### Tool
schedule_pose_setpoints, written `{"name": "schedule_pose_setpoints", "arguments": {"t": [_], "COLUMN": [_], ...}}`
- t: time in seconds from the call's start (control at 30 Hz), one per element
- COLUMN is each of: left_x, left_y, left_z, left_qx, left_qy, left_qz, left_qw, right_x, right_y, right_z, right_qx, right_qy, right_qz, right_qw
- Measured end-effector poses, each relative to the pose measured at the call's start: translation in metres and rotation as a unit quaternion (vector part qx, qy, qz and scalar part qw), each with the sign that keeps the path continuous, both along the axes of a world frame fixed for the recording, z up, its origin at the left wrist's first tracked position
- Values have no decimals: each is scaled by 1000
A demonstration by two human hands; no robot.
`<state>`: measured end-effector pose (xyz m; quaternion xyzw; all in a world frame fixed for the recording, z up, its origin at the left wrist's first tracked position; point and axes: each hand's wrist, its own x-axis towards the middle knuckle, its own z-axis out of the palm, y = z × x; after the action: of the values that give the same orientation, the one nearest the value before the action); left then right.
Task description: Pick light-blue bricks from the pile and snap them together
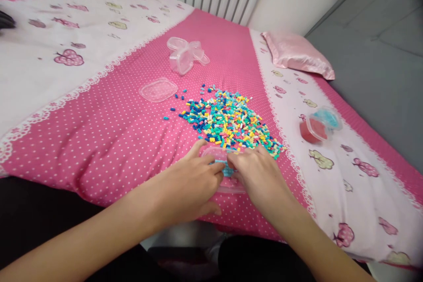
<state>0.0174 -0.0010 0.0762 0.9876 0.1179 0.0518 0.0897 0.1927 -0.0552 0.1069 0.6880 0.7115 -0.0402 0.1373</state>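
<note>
A heap of small coloured building bricks [228, 119] lies on the pink dotted bedspread. Just in front of it sits a clear plastic container [231, 190] with light blue pieces [224, 167] in it. My left hand [188, 180] reaches over the container's left side, fingers apart and the thumb stretched out near the front rim. Over its right side, my right hand [257, 174] has its fingers bent together and pointing down into it. Whatever those fingertips pinch is hidden.
Clear empty containers [187, 57] lie beyond the heap, with a clear lid [158, 90] nearer. To the right stand a tub with red contents [312, 131] and one with blue contents [327, 118]. A pink pillow [297, 55] rests by the grey headboard [373, 44].
</note>
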Motion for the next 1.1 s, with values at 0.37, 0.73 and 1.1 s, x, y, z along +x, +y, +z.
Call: {"name": "schedule_pose_setpoints", "arguments": {"t": [0.37,0.73,1.1], "left_x": [-1,1,-27], "left_y": [3,3,26], "left_z": [8,6,36], "left_qx": [-24,-14,9], "left_qy": [22,30,-50], "left_qz": [4,5,6], "left_qw": [999,999,999], "right_x": [0,2,4], "right_y": [0,-1,-2], "right_z": [1,-2,-3], "right_qx": [-7,6,48], "right_qy": [0,1,6], "right_qz": [0,4,19], "right_qw": [1000,1000,999]}}
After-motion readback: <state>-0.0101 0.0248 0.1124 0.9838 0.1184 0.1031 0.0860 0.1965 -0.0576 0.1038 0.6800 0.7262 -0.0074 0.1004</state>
